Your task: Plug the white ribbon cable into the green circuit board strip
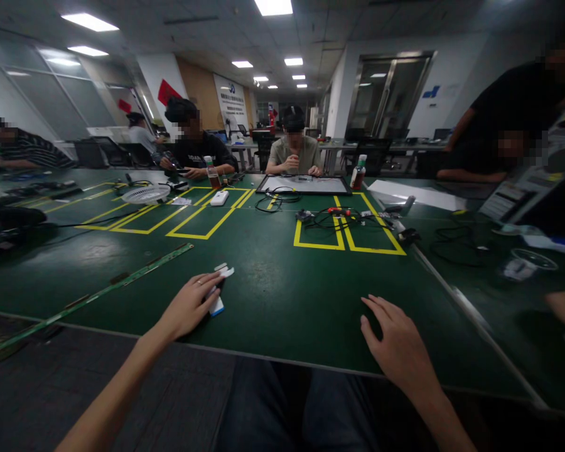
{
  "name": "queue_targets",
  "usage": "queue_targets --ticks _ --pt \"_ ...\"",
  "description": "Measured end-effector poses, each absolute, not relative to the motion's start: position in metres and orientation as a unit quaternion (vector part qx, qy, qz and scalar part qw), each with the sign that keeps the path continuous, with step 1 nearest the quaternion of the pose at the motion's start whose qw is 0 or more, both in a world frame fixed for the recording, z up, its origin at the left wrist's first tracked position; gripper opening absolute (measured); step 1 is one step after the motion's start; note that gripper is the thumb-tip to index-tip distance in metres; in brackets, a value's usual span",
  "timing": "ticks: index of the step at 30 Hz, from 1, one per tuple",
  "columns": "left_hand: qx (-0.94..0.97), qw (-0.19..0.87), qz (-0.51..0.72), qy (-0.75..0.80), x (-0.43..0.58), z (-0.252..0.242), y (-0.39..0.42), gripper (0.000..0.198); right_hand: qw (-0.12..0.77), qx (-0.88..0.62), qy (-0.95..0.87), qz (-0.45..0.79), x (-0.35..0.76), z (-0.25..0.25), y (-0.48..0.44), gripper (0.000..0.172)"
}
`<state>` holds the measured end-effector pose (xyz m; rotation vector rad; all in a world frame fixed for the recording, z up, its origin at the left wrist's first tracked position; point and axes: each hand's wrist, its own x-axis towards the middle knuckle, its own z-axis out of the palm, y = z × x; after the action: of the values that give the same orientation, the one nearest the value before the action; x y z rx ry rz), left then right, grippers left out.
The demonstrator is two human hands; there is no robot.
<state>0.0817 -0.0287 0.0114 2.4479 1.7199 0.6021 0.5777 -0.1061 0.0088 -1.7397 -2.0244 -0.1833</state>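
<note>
My left hand (191, 306) lies on the green table (282, 301) near its front edge, fingers stretched out over small white pieces. A curved white piece (226, 272) shows beyond the fingertips, and a white piece with a blue edge (217, 306) shows beside the thumb. The hand hides part of them, so their kind is unclear. My right hand (398, 342) rests on the table at the right, fingers apart and holding nothing. A long, thin green circuit board strip (136, 275) lies slantwise to the left of my left hand, its near end past the table edge.
Yellow tape rectangles (374, 251) mark the table. Black cables (317, 220) and a framed panel (306, 184) lie farther back. Bottles (358, 172) stand beside the panel. A white basket (145, 194) is at left, a clear plastic cup (522, 267) at right. Several people sit around.
</note>
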Motion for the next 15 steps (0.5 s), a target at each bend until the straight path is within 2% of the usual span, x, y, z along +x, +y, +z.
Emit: queue_targets --ticks 4,15 --pt "0.851 0.079 0.184 0.485 0.146 0.019 -0.027 0.049 0.234 -0.632 -0.736 -0.066 0.578 0.008 -0.106 0.045" --pt "0.934 0.107 0.141 0.31 0.29 0.042 -0.013 0.052 0.238 -0.64 -0.728 -0.052 0.575 0.011 -0.108 0.044"
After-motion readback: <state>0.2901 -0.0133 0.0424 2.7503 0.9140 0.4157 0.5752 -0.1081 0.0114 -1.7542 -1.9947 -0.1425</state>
